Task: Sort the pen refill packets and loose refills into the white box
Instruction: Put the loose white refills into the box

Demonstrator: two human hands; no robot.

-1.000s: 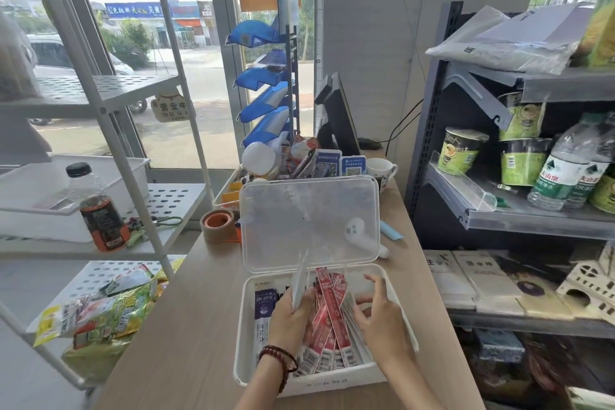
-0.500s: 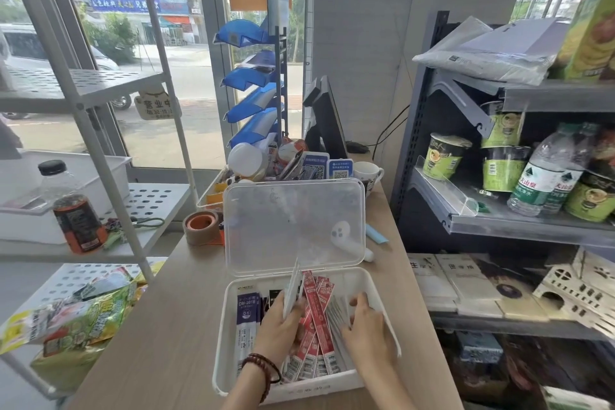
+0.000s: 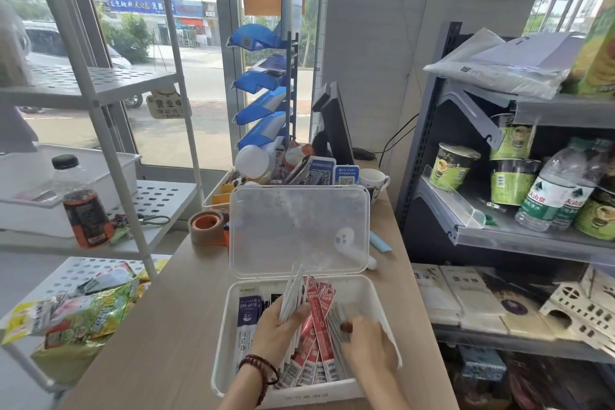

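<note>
Shifted nearer since before: our right hand (image 3: 369, 348), blurred on clear packets (image 3: 336, 318) at the right of the white box (image 3: 316, 394), grasp unreadable. Our left hand (image 3: 276, 333) grips loose white refills (image 3: 293, 289) upright above red packets (image 3: 320, 326) inside.

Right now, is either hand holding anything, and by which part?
The left hand grips a bundle of white loose refills near their lower ends. The right hand reaches among packets in the white box; blur hides whether it grips any.

Dark-red bead bracelet (image 3: 263, 365); left wrist
</note>
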